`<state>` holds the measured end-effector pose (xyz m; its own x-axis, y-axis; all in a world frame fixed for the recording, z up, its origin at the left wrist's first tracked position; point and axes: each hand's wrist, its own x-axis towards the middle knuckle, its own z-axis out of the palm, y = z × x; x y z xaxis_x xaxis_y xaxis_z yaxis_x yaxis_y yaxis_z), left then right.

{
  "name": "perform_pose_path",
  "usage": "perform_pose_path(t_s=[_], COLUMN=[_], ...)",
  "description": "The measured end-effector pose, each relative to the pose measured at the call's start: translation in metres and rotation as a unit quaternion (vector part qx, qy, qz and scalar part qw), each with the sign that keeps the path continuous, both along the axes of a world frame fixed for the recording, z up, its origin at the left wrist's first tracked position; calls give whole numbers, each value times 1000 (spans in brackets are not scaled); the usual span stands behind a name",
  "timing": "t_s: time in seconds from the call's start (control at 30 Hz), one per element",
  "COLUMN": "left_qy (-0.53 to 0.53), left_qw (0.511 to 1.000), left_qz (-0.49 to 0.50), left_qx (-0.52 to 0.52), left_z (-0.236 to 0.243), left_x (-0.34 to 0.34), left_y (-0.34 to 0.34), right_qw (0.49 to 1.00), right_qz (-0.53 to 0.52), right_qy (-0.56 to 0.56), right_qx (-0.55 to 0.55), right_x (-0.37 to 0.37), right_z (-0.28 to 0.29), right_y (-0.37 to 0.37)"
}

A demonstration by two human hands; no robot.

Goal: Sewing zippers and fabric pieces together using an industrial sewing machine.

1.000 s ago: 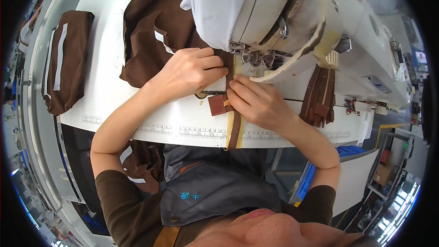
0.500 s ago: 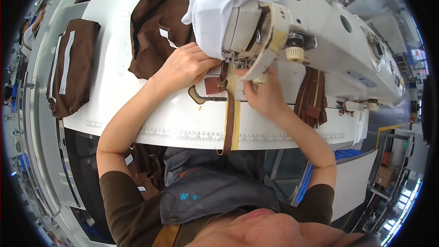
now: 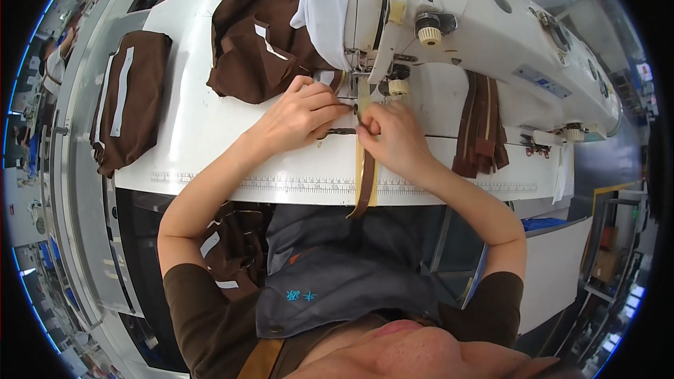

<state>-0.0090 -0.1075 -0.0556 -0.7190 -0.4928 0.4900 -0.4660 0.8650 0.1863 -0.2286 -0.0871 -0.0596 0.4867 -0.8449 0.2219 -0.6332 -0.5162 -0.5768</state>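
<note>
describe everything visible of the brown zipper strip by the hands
The brown zipper strip looks like narrow fabric tape, with a gold-coloured line, probably teeth, along its left edge. It lies over a yellow band on the white table, its near end curling past the front edge. Its upper part disappears at the right hand, whose grip is unclear.
</note>
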Motion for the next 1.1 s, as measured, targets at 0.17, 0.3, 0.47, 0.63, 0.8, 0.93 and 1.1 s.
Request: perform_pose_path(t_s=[0.17, 0.3, 0.47, 0.63, 0.8, 0.93, 1.1], left_qy=[-16, -25, -57, -28, 30, -106, -49], left_qw=[996, 994, 991, 998, 986, 954, 988], left_qz=[-30, 24, 75, 59, 157, 280, 146], left_qx=[-88, -103, -95, 20, 49, 7, -9], left_z=[-7, -4, -13, -5, 40, 48, 42], left_x=[16, 10, 9, 10, 56, 109, 139], left_y=[-33, -46, -52, -47, -84, -155, -203], right_qw=[994, 990, 976, 975, 966, 959, 958], right_qz=[7, 54, 43, 9, 28, 41, 58], right_qy=[-44, -14, 48, 111, 131, 146, 127], right_qx=[-97, -129, -209, -194, -222, -240, -250], right_x=[3, 0, 0, 8, 1, 5, 8], right_z=[-14, -13, -14, -2, -3, 1, -4], right_y=[-10, -17, -20, -3, 11, 32, 53])
